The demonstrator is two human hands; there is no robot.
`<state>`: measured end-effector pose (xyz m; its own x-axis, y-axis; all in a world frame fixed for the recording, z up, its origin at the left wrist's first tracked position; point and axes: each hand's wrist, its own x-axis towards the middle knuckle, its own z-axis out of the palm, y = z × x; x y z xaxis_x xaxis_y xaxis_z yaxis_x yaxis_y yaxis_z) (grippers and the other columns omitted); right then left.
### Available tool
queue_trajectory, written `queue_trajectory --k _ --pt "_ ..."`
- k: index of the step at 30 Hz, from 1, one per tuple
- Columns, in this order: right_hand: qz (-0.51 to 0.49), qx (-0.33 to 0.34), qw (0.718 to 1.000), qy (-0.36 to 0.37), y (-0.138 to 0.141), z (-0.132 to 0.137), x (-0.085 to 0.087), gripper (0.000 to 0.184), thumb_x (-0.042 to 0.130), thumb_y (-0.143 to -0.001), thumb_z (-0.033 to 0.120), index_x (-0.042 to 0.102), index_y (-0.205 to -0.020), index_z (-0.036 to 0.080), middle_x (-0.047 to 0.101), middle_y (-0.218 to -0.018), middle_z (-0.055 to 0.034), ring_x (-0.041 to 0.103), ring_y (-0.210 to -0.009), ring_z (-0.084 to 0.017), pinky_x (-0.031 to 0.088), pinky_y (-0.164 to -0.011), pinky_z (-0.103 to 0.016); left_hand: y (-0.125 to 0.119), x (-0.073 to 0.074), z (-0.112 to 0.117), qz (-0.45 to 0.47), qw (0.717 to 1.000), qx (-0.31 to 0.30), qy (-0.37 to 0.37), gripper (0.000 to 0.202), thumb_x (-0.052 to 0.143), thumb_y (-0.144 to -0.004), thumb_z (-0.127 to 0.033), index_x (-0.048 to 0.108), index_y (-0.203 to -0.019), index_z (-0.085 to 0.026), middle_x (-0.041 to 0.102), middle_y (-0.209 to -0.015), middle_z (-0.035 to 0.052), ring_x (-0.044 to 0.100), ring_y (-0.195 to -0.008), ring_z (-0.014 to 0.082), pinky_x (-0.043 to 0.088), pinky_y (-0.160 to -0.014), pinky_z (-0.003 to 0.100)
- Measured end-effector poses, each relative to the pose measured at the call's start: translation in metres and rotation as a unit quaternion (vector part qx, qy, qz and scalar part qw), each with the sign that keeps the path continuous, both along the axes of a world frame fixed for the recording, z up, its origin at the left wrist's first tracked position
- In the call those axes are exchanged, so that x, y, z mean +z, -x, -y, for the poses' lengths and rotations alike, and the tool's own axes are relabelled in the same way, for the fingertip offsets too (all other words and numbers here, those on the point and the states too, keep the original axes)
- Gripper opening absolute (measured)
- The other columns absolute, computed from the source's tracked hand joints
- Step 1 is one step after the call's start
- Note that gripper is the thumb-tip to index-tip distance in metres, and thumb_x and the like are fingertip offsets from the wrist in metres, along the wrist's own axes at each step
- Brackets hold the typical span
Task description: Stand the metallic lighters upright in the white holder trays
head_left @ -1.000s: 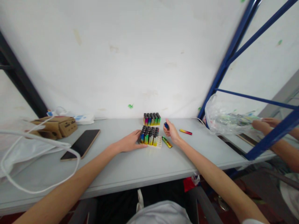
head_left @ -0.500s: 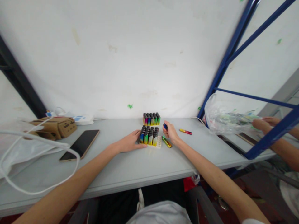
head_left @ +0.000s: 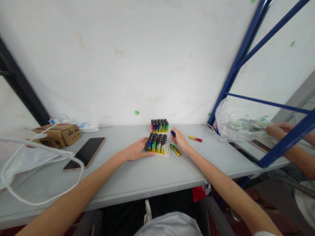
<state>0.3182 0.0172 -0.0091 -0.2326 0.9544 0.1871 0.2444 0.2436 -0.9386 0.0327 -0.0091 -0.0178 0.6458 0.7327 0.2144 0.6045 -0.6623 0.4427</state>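
My left hand [head_left: 137, 149] grips the left end of a pale lighter tray [head_left: 167, 150], its thumb along the front and its fingers behind. Rows of upright lighters [head_left: 157, 143] with black tops and shiny multicoloured bodies fill most of that tray; the slots at its right end hold none. Closed around a dark blue lighter [head_left: 173, 133], my right hand [head_left: 180, 139] is just right of the tray, above the table. A green and gold lighter [head_left: 175, 149] lies below it, and a red and gold lighter [head_left: 195, 139] lies farther right.
A second full block of lighters [head_left: 159, 126] stands behind, near the wall. Leftward are a phone [head_left: 85, 153], a cardboard box [head_left: 62, 135] and a white cable [head_left: 80, 178]. Past the blue frame post [head_left: 230, 78], another person's hands [head_left: 278, 129] are beside a plastic bag [head_left: 228, 123].
My right hand has shifted very slightly left with the blue lighter, which has turned a little. My left hand stays at the tray.
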Motion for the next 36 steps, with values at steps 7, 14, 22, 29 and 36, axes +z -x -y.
queue_trajectory --k 7,14,22,29,36 --pt "-0.097 0.039 0.993 -0.054 -0.009 0.0 0.01 0.055 0.064 -0.088 0.076 0.064 -0.104 0.023 0.064 -0.081 0.0012 0.061 -0.071 -0.016 0.055 -0.07 -0.03 -0.001 0.002 0.0 0.015 1.0 0.002 0.002 0.081 0.069 -0.09 -0.074 0.057 -0.148 -0.019 0.058 -0.153 0.0161 0.056 -0.142 0.0379 0.039 -0.127 0.048" --pt "0.051 0.053 0.991 -0.111 -0.026 0.002 0.008 0.038 0.076 -0.088 0.054 0.064 -0.104 0.022 0.081 -0.095 -0.0072 0.076 -0.09 -0.024 0.059 -0.089 -0.041 -0.001 0.0 0.0 0.01 1.0 0.004 0.003 0.084 0.067 -0.091 -0.075 0.054 -0.15 -0.017 0.055 -0.156 0.0179 0.053 -0.145 0.0377 0.037 -0.128 0.049" --pt "0.149 0.084 0.977 -0.128 -0.036 0.011 0.016 0.026 0.076 -0.087 0.039 0.057 -0.098 0.024 0.081 -0.087 -0.0046 0.078 -0.081 -0.023 0.062 -0.078 -0.037 -0.002 -0.001 -0.001 0.002 1.0 -0.002 -0.002 0.081 0.066 -0.092 -0.074 0.056 -0.148 -0.016 0.058 -0.152 0.0173 0.056 -0.141 0.0371 0.038 -0.127 0.048" --pt "0.234 0.106 0.944 -0.207 -0.041 0.013 0.02 0.02 0.073 -0.092 0.04 0.067 -0.1 0.022 0.08 -0.105 -0.0069 0.075 -0.101 -0.025 0.056 -0.095 -0.039 -0.002 0.0 0.0 0.004 1.0 0.004 -0.001 0.081 0.068 -0.091 -0.072 0.056 -0.148 -0.017 0.058 -0.152 0.0172 0.055 -0.142 0.0372 0.039 -0.127 0.047" --pt "0.327 0.148 0.93 -0.081 -0.07 0.005 0.014 0.054 0.084 -0.082 0.046 0.067 -0.124 0.016 0.077 -0.101 -0.0082 0.071 -0.083 -0.021 0.055 -0.075 -0.032 -0.002 0.001 0.0 -0.002 1.0 0.002 -0.001 0.079 0.065 -0.092 -0.074 0.058 -0.145 -0.017 0.057 -0.153 0.0161 0.055 -0.141 0.0361 0.04 -0.125 0.045"
